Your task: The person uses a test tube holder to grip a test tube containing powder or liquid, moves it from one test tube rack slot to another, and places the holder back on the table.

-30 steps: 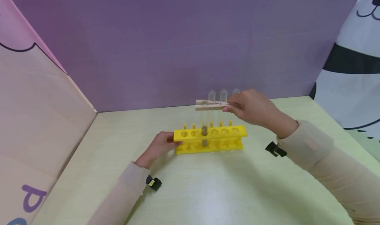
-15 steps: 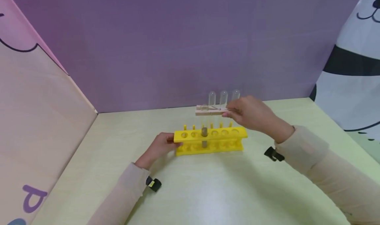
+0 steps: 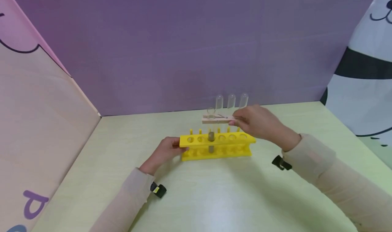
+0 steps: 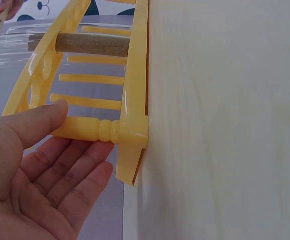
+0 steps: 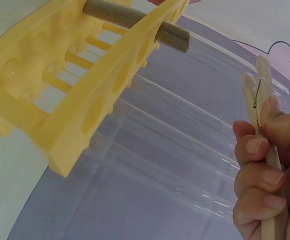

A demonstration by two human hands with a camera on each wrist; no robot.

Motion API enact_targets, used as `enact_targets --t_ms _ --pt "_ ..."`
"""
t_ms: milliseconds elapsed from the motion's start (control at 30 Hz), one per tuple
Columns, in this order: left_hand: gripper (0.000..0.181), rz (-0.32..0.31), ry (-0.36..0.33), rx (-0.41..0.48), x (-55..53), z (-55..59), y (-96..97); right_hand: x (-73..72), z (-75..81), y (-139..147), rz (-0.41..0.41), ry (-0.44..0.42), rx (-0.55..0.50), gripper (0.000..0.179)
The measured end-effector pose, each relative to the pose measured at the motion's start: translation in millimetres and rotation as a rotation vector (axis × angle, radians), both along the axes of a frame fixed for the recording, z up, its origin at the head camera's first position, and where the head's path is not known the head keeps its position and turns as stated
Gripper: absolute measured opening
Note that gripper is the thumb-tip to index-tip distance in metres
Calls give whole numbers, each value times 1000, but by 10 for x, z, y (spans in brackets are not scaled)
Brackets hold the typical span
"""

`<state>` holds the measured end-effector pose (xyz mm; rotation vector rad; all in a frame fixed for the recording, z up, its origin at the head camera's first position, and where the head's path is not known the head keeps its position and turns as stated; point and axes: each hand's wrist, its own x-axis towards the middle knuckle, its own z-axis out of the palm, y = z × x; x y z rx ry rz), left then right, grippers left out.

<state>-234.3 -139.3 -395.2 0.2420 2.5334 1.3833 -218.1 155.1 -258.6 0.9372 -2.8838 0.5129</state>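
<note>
The person's left hand (image 3: 166,150) grips the left end post of a yellow test tube rack (image 3: 215,142), thumb and fingertips round the post in the left wrist view. In the rack's third hole from the left stands a clear test tube (image 3: 211,127), with a brown, wood-like piece (image 3: 211,136) in its lower part. The right hand (image 3: 258,123) holds a wooden test tube clamp (image 3: 218,121), fingers curled round its handles. The clamp's jaws lie around the tube just below its mouth; whether they squeeze the glass I cannot tell.
Three clear tubes, a left one (image 3: 219,101), a middle one (image 3: 231,101) and a right one (image 3: 244,100), stand upside down on the rack's back pegs. The rack sits on a pale table (image 3: 190,198). A purple backdrop (image 3: 171,62) rises behind.
The right hand has lowered the clamp from about the tube's mouth to a little below it. The left hand and the rack have stayed in place.
</note>
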Motion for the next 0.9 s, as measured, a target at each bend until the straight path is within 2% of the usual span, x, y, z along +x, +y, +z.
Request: enact_targets --t_ms 167,467,700,900 --pt "29 -2 7 3 -3 8 5 -7 -34 4 2 1 0 29" --pt "29 -2 -2 3 5 -5 11 -15 -126 17 23 4 7 33" --pt "29 -8 7 20 13 -1 -2 -28 -164 18 32 -8 -1 28" --pt "30 3 6 28 22 11 -14 -39 -191 13 40 2 -11 34"
